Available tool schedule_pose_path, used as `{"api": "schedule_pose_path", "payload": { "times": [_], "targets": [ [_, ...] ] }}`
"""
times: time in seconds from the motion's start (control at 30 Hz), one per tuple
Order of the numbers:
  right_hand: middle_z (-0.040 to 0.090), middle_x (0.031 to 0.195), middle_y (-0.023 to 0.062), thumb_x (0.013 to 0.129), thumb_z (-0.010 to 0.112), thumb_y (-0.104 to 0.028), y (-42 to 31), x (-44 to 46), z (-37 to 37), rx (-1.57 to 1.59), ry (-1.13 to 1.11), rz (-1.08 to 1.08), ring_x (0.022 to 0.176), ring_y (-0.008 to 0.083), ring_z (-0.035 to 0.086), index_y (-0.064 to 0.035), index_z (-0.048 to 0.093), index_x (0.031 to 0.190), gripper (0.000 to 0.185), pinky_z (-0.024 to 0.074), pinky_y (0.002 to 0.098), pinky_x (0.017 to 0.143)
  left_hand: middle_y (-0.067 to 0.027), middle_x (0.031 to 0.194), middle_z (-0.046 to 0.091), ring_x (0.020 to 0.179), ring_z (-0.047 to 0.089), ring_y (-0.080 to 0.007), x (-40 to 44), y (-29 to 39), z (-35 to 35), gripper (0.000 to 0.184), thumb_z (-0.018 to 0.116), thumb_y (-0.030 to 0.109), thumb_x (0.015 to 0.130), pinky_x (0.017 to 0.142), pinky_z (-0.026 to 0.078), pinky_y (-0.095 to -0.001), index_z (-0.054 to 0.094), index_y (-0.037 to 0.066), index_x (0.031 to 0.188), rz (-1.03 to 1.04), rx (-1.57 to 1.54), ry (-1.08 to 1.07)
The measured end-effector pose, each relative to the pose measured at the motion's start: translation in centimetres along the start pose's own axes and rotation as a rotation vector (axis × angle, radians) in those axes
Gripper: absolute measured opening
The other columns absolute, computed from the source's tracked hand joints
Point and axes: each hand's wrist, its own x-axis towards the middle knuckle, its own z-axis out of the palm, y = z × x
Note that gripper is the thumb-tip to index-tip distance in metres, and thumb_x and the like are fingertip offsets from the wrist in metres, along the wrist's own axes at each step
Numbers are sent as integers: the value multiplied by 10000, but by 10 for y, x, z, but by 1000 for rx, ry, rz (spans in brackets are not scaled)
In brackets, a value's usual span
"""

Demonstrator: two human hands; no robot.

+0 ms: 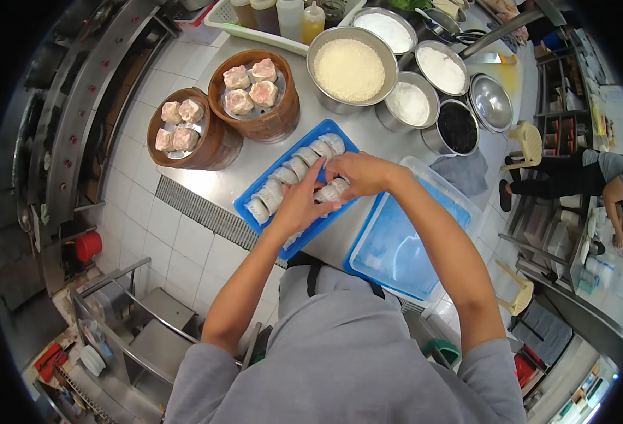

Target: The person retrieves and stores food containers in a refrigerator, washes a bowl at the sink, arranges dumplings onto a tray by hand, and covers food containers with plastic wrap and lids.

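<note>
Pale dumplings [299,166] were seen in the head view, laid in rows inside a blue tray [239,205] on a metal surface [221,172]. A few more were enclosed between the left hand [299,203] and the right hand [359,174], over the near side of the tray. The left thumb and fingers were parted around these pieces, while the right fingers were bent close against them; whether either set was gripping could not be told.

Beyond the tray, two round wooden steamers [214,154] [277,126] were placed side by side, each filled with four pink-topped dumplings [239,102]. To their right, a metal bowl of cream-coloured grains [345,106] was grouped with containers of white powder [396,121] and a pot of dark contents [441,146]. Bottles [291,21] were held in a pale basket [253,37] at the far edge. A blue box with a translucent lid [403,237] was set to the right of the tray, near a crumpled grey cloth [465,174].

White tiles were laid across the floor [193,247]. Steel equipment with red knobs [78,116] was ranged along the left. At the right, a bending person [603,177] was seen near yellow stools [527,143] and loaded shelves.
</note>
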Motion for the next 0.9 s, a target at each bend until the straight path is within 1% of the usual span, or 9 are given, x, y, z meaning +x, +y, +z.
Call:
{"api": "schedule_pose_path", "payload": {
  "times": [0.07, 0.17, 0.33, 0.4, 0.43, 0.6, 0.73, 0.83, 0.9],
  "targets": [
    [689, 1185, 99, 694, 847, -172, 2, 0, -3, 130, -110, -26, 1120, 325, 625, -86, 650, 1149, 504, 487, 411, 926, -192, 1262, 672, 1212, 614, -343, 1, -3, 4, 1036, 840, 268, 762, 1127, 231, -509, 221, 144, 1583, -16, -28, 25],
    [706, 1167, 137, 675, 850, -126, 0, 0, -8, 74, -128, -40, 1071, 337, 660, -61, 639, 1165, 537, 517, 402, 891, -189, 1201, 703, 1174, 639, -344, 2, -6, 8, 1039, 852, 241, 747, 1134, 243, -477, 235, 155, 1579, -12, -70, 83],
    [701, 1161, 156, 664, 867, -126, 8, 19, -12, 54, -256, -26, 1096, 325, 659, -70, 644, 1183, 568, 518, 394, 920, -199, 1177, 711, 1109, 671, -347, 1, -6, 11, 1058, 876, 190, 712, 1114, 310, -422, 259, 158, 1571, -13, -172, 108],
    [700, 1160, 162, 657, 874, -123, 10, 24, -13, 47, -277, -26, 1109, 319, 657, -72, 645, 1187, 579, 517, 388, 933, -217, 1170, 708, 1079, 686, -339, 1, -7, 11, 1053, 876, 158, 705, 1047, 415, -392, 270, 150, 1566, -2, -197, 139],
    [698, 1162, 160, 655, 878, -122, 11, 25, -11, 54, -287, -28, 1118, 316, 654, -73, 645, 1191, 587, 516, 388, 940, -217, 1170, 708, 1079, 686, -339, 0, -7, 11, 1053, 876, 158, 705, 1047, 415, -392, 270, 150, 1566, -7, -198, 139],
    [694, 1164, 161, 654, 881, -121, 8, 26, -14, 52, -302, -21, 1139, 311, 646, -75, 644, 1195, 593, 514, 389, 948, -248, 1158, 701, 1023, 710, -337, 1, -6, 11, 1047, 861, 110, 709, 893, 538, -381, 262, 147, 1567, -12, -276, 140],
    [695, 1169, 150, 658, 872, -113, 8, 25, -16, 49, -299, -31, 1133, 315, 648, -78, 643, 1201, 590, 516, 397, 944, -241, 1145, 707, 1016, 710, -341, 1, -8, 13, 1055, 855, 109, 715, 908, 530, -388, 244, 147, 1574, 21, -274, 154],
    [701, 1157, 148, 654, 871, -112, 2, 24, -16, -10, -261, -4, 1097, 323, 658, -81, 643, 1215, 606, 524, 403, 915, -242, 1147, 705, 1046, 699, -342, 0, -1, 8, 1063, 852, 111, 723, 919, 526, -388, 224, 149, 1581, -64, -311, 145],
    [705, 1147, 151, 650, 873, -114, -1, 23, -16, -62, -227, 7, 1068, 328, 665, -83, 643, 1226, 621, 528, 406, 895, -240, 1152, 702, 1079, 687, -347, -2, 4, 3, 1058, 844, 104, 733, 941, 517, -390, 215, 150, 1584, -113, -220, 108]
  ]
}}
